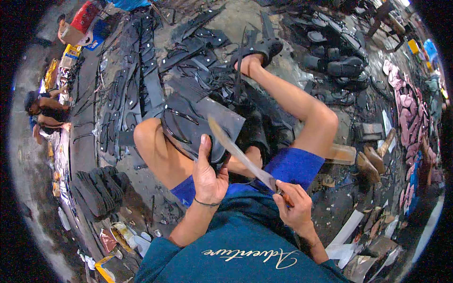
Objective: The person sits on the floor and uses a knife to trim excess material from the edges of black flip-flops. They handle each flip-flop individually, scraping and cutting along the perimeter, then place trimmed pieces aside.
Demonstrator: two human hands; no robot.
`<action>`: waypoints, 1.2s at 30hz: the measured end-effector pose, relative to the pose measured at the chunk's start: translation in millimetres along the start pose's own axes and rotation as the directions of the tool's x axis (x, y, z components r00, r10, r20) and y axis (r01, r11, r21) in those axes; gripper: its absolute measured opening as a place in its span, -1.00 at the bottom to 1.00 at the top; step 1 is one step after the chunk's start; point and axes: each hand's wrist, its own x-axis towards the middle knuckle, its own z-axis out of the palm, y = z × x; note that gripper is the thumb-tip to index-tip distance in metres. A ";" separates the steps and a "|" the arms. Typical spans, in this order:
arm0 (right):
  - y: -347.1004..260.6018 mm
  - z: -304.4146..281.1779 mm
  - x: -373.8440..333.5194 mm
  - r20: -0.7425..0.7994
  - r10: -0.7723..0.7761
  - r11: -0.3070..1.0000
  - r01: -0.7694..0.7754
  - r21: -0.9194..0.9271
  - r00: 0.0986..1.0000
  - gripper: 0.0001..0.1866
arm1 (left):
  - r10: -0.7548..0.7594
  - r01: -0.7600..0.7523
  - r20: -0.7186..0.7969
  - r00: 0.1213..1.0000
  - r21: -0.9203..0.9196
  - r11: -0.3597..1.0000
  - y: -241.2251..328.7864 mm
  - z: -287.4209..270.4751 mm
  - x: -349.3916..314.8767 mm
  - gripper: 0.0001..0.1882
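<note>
My left hand [211, 181] grips the near end of a black sandal [177, 129], its thumb on top and the fingers mostly hidden beneath. The sandal has thin glossy straps and lies against a flat dark rubber sheet [229, 115]; whether the two are joined, I cannot tell. In my right hand [296, 207], fingers closed around the handle, is a knife [240, 153] with a long, curved blade. The blade points up and left, its tip over the sheet in this view. Both hands are in front of my lap, between my bent knees.
Black sandals and strips [188, 49] are strewn on the floor ahead. A stack of dark soles [99, 191] sits at left, and more black footwear [344, 66] at far right. Pink pieces [408, 113] line the right edge. Another person [47, 111] sits at far left.
</note>
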 end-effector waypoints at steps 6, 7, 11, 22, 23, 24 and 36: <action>-4.0 0.0 -0.7 -0.036 -0.060 0.979 0.052 -0.197 0.998 -0.66 | -0.032 0.030 0.010 0.999 0.185 0.982 -16.1 -24.0 -6.7 -0.70; -9.1 0.5 2.2 -0.018 -0.025 0.987 0.022 -0.160 1.000 -0.67 | -0.030 0.027 0.012 0.999 0.202 0.979 -18.4 -27.8 -10.4 -0.69; -27.8 -0.1 24.2 0.236 0.160 0.983 -0.176 0.045 0.958 -0.69 | -0.027 0.011 0.056 0.998 0.267 0.964 -19.6 -65.0 -21.4 -0.65; -28.2 43.8 50.4 0.321 0.113 0.949 -0.197 0.244 0.940 -0.70 | -0.050 0.004 0.170 0.984 0.262 0.965 -4.4 -90.3 -17.8 -0.62; -27.9 47.9 54.3 0.319 0.102 0.949 -0.188 0.254 0.942 -0.71 | -0.041 -0.001 0.156 0.987 0.260 0.966 -4.4 -90.9 -18.3 -0.60; -25.9 52.4 58.3 0.338 0.075 0.954 -0.166 0.250 0.938 -0.73 | -0.038 0.000 0.147 0.988 0.254 0.967 -4.3 -90.9 -18.4 -0.58; 10.2 178.9 96.0 0.140 0.039 0.411 -0.144 0.900 0.989 -0.61 | -0.091 0.095 0.157 0.983 -0.014 0.995 -3.1 -79.1 -25.7 -0.59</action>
